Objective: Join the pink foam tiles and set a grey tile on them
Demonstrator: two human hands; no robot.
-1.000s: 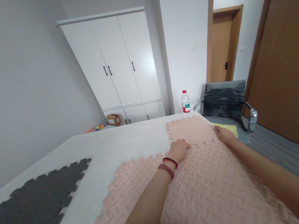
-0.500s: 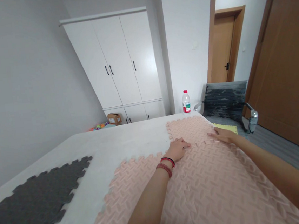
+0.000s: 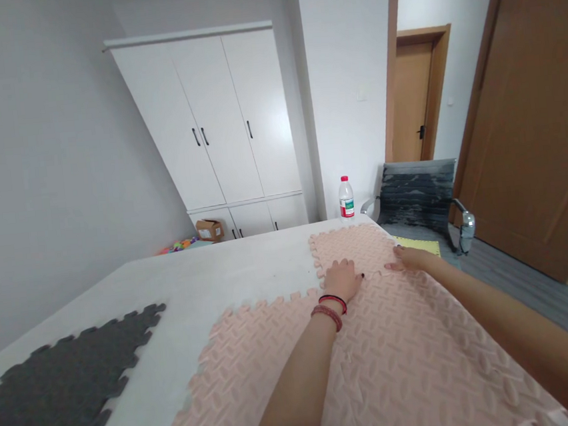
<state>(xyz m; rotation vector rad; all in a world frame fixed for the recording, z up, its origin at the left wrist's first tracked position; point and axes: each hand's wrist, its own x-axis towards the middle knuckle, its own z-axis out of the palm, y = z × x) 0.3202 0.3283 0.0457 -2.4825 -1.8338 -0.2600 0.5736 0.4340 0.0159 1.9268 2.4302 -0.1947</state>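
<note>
Both hands are lying flat, fingers spread, gripping nothing: left hand [image 3: 341, 278] & right hand [image 3: 411, 258] are pressing the seam where far pink tile [image 3: 350, 247] is meeting near pink mat [image 3: 379, 364] on worktop [image 3: 210, 280]; seam running left-right, left hand nearer.

A large pink foam mat [image 3: 403, 362] with a raised woven pattern lies flat on a white surface, filling the lower right of the frame. Its edges are toothed like puzzle pieces. A smaller pink foam tile [image 3: 350, 243] of the same pattern lies flat just above the centre of the frame, its near edge meeting the large mat's far edge along a toothed seam.
</note>
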